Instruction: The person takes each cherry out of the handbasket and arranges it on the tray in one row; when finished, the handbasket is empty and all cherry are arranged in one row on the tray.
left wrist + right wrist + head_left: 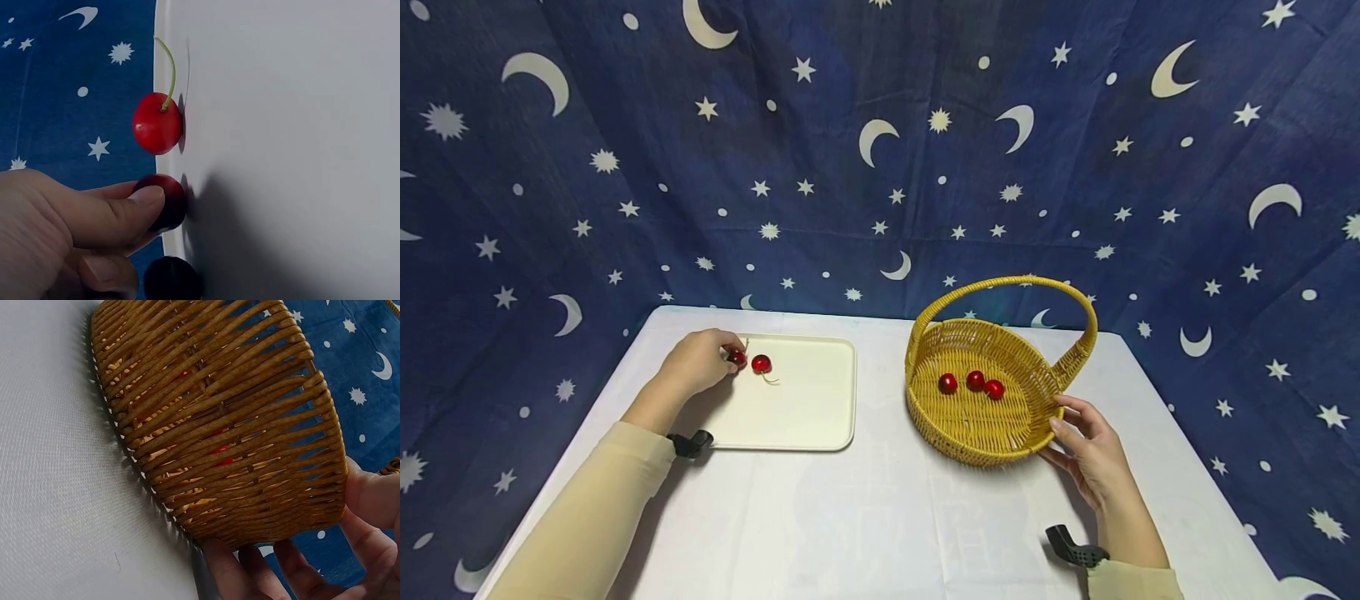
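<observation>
we had a cherry [173,203] pinched in our left fingers [119,220], tray [797,412] right below 'em, another cherry [762,363] just beside 'em, our right fingers [228,570] gripped the basket [967,452], three cherries [975,381] sat inside to their left

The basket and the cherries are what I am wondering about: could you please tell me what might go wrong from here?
The left hand pinches a glossy cherry; if its grip slips, that cherry could roll away. The bright red cherry close beside it might get nudged across the tray. The right hand holds the basket at one side only, so an uneven pull could tip it and send the three loose cherries inside rolling.
</observation>
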A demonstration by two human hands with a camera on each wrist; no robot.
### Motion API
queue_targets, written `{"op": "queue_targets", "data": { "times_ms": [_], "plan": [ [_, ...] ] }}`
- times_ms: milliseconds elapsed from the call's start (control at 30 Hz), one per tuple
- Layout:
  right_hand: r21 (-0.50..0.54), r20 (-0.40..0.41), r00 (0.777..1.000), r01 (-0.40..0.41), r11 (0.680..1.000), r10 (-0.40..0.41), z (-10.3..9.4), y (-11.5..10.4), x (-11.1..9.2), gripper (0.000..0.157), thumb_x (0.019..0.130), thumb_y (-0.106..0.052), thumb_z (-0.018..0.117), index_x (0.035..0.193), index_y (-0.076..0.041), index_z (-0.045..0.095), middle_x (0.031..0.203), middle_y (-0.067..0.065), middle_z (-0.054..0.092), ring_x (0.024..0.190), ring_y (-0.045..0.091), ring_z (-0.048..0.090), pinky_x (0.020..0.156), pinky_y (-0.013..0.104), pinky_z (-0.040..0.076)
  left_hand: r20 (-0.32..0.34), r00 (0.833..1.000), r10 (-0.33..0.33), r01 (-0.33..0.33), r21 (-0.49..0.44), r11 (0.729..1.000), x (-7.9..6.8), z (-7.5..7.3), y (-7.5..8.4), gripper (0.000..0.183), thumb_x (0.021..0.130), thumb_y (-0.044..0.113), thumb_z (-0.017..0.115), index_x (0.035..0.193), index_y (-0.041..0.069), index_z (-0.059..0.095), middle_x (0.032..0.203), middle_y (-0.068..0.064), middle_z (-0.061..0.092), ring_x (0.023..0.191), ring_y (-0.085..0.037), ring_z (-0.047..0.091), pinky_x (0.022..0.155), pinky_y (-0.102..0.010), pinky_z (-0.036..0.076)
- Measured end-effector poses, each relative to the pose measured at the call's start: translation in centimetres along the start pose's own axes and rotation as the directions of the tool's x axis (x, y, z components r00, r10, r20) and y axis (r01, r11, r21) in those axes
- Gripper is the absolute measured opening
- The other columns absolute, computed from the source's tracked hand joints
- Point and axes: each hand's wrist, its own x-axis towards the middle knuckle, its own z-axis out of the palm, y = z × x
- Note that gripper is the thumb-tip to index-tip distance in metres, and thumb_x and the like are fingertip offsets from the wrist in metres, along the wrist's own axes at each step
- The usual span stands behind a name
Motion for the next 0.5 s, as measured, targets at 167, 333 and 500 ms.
{"op": "queue_targets", "data": {
  "times_ms": [167, 333, 500],
  "plan": [
    [0.004, 0.003, 1.000, 0.008, 1.000, -0.008, -0.1, 0.0, 0.0, 0.049, 0.106, -0.016, 0.069, 0.153, -0.017, 0.052, 0.138, 0.001, 0.049, 0.107, 0.006, 0.071, 0.085, 0.032, 0.066, 0.009, 1.000, 0.011, -0.011, -0.003, 1.000, -0.3, -0.3, 0.2, 0.035, 0.089, 0.005, 0.081, 0.124, 0.009, 0.078, 0.124, -0.022, 0.075, 0.111, -0.041, 0.068, 0.094, -0.061, 0.053],
    [0.010, 0.013, 1.000, 0.028, 1.000, -0.028, -0.1, -0.1, 0.0, 0.047, 0.107, -0.013, 0.067, 0.151, -0.017, 0.054, 0.134, -0.003, 0.052, 0.107, 0.007, 0.071, 0.085, 0.033, 0.066, -0.017, 0.999, 0.046, -0.046, -0.012, 0.999, -1.0, -1.6, 2.1, 0.038, 0.092, 0.004, 0.077, 0.130, 0.009, 0.075, 0.133, -0.021, 0.073, 0.129, -0.048, 0.064, 0.105, -0.066, 0.050],
    [0.013, 0.003, 1.000, 0.014, 1.000, -0.014, 0.0, 0.0, 0.0, 0.046, 0.106, -0.014, 0.068, 0.150, -0.018, 0.055, 0.133, -0.004, 0.053, 0.106, 0.006, 0.071, 0.084, 0.033, 0.066, -0.055, 0.983, 0.174, -0.178, -0.087, 0.980, -2.0, -1.5, 6.6, 0.038, 0.091, 0.005, 0.081, 0.128, 0.010, 0.076, 0.132, -0.014, 0.076, 0.126, -0.042, 0.068, 0.107, -0.061, 0.052]
  ]
}}
